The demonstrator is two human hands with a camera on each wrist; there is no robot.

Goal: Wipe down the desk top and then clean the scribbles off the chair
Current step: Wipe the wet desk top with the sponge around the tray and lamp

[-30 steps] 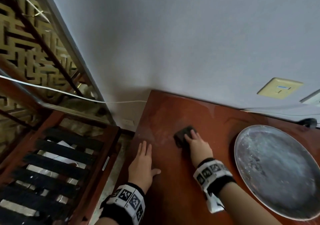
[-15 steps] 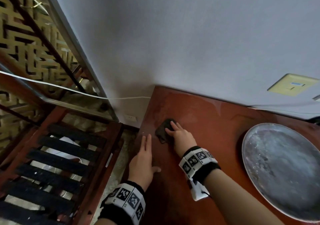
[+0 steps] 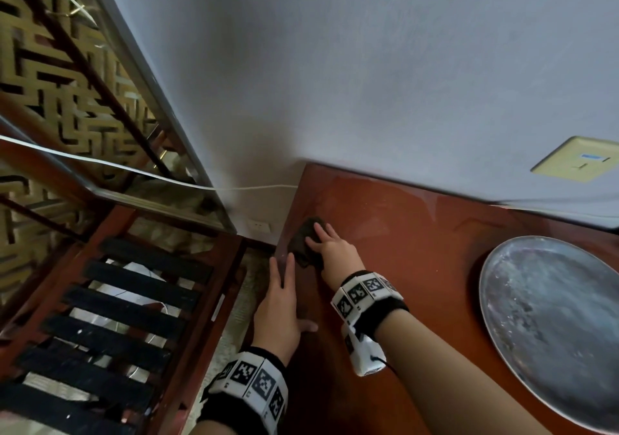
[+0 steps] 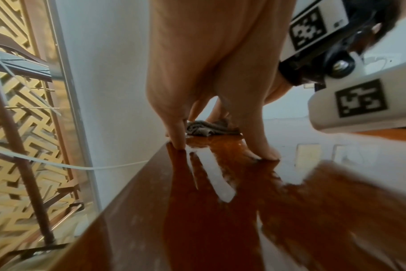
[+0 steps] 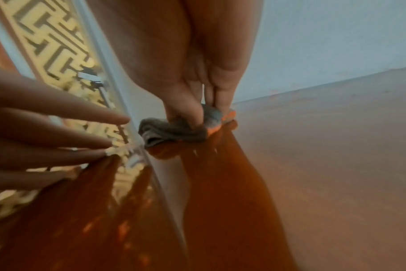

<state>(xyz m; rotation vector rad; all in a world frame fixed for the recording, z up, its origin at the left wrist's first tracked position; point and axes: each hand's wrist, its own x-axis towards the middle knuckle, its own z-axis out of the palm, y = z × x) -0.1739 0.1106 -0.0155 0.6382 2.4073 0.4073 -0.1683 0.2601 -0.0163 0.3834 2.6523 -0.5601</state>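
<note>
A dark grey cloth [image 3: 303, 243] lies on the red-brown desk top [image 3: 402, 250], close to its left edge. My right hand [image 3: 326, 238] presses on the cloth with straight fingers; the right wrist view shows the thumb and fingers [image 5: 192, 113] pushing down into the cloth [image 5: 172, 132]. My left hand [image 3: 281, 297] rests flat on the desk just in front of the cloth, its fingers at the left edge. In the left wrist view its fingertips [image 4: 179, 144] touch the glossy top, with the cloth [image 4: 202, 128] beyond. A red wooden chair with black slats [image 3: 117, 300] stands left of the desk, below it.
A large round metal tray [image 3: 552, 334] lies on the desk's right side. The grey wall [image 3: 368, 82] borders the desk's far edge and carries a yellowish switch plate [image 3: 576, 163]. A white cable [image 3: 134, 170] runs past a gold lattice screen [image 3: 50, 76] at the left.
My right hand has slid the cloth leftward across the desk, from the middle toward the left edge. The left hand has stayed flat in the same spot.
</note>
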